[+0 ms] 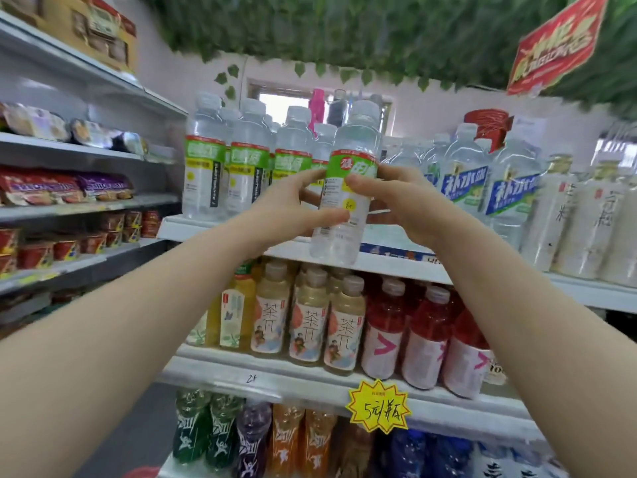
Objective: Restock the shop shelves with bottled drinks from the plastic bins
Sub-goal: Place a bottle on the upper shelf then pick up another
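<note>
I hold a clear drink bottle [348, 188] with a green and white label upright in front of the top shelf [386, 260]. My left hand [293, 208] grips its left side and my right hand [400, 201] grips its right side, thumb on the label. The bottle's base hangs just above the shelf's front edge. Behind it stands a row of matching green-label bottles [248, 163], filling the shelf's left part. To the right stand blue-label water bottles [465, 174].
White bottles [579, 215] stand at the far right of the top shelf. The shelf below carries tea bottles [306, 322] and red drinks [424, 336]. A yellow price tag [379, 407] hangs lower down. Snack shelves [69, 208] run along the left. No bins are visible.
</note>
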`<act>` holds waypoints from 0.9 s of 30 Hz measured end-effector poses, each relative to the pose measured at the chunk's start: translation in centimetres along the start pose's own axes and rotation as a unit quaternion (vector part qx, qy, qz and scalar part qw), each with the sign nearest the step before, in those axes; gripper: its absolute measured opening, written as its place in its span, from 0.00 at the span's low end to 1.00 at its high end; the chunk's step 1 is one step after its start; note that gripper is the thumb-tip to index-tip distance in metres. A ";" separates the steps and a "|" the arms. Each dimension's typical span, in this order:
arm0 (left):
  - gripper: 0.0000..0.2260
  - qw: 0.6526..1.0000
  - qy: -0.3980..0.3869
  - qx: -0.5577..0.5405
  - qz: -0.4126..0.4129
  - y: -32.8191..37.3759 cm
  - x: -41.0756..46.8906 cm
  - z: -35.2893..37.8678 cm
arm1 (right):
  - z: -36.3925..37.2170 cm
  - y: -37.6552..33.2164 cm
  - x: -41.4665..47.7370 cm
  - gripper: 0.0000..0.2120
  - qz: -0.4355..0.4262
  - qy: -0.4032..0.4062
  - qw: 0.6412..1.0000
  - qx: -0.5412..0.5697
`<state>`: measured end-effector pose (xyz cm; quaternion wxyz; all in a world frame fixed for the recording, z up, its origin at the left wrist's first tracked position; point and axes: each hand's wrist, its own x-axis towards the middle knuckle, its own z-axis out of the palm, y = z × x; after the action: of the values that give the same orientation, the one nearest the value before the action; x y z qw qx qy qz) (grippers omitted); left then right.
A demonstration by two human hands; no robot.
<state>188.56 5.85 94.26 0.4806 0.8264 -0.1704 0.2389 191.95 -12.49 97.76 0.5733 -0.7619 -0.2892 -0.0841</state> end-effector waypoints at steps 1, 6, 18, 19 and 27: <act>0.34 1.000 0.010 -0.001 0.010 0.0 0.5 -0.3 | 0.0 -0.3 0.8 0.15 -0.005 0.012 1.000 0.002; 0.26 0.995 0.022 0.085 0.044 -1.3 1.9 -1.3 | 0.5 -0.7 4.1 0.13 -0.012 0.059 0.998 -0.014; 0.33 0.996 -0.022 0.088 0.013 -6.6 2.8 0.9 | 2.2 2.8 8.0 0.12 -0.003 0.084 0.996 -0.042; 0.33 0.996 -0.022 0.083 0.013 -6.8 2.9 1.0 | 2.3 3.1 8.1 0.11 -0.005 0.089 0.995 -0.047; 0.33 0.991 -0.008 0.127 0.040 -8.0 3.4 1.6 | 2.1 5.2 7.7 0.23 -0.010 0.070 0.985 -0.160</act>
<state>195.79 8.16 89.77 0.3609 0.8749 -0.1756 0.2710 200.65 -8.81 96.30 0.4620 -0.8331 -0.2389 -0.1880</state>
